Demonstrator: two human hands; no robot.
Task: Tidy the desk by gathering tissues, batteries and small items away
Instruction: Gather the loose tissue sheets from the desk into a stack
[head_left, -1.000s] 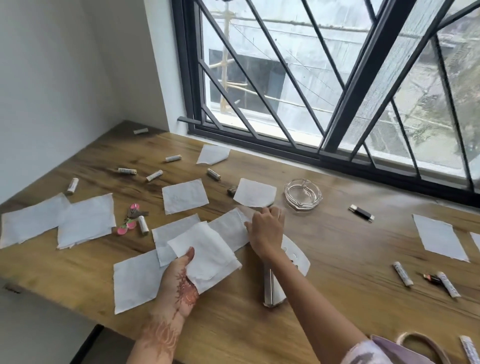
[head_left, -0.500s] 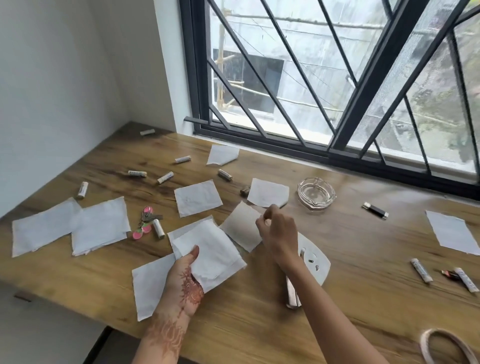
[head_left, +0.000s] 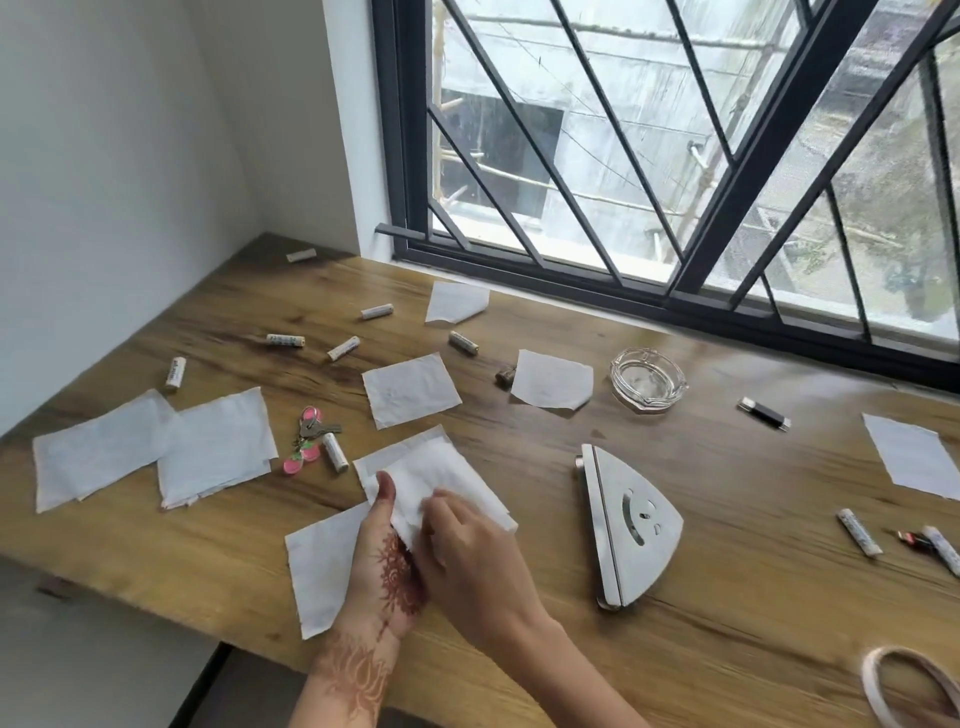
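My left hand (head_left: 387, 561) holds a small stack of white tissues (head_left: 447, 483) just above the wooden desk (head_left: 727, 639), thumb on top. My right hand (head_left: 467, 561) presses on the same stack from the right, fingers closed on its edge. More tissues lie flat around: one under my left wrist (head_left: 322, 571), two overlapping at the left (head_left: 156, 452), one in the middle (head_left: 410, 389), one near the ashtray (head_left: 551, 385), one by the window (head_left: 457, 302), one at the far right (head_left: 914, 457). Several batteries (head_left: 284, 341) are scattered at the back left; others lie at the right (head_left: 860, 532).
A metal tissue holder (head_left: 631, 525) lies on its side right of my hands. A glass ashtray (head_left: 647, 379) stands behind it, a black lighter (head_left: 764, 413) further right. Keys with pink tags (head_left: 306, 441) lie beside a battery (head_left: 335, 452). A pale handle (head_left: 904, 686) shows at bottom right.
My right hand lifted a tissue near the holder and brought it left onto the stack in my left hand. The holder now lies uncovered.
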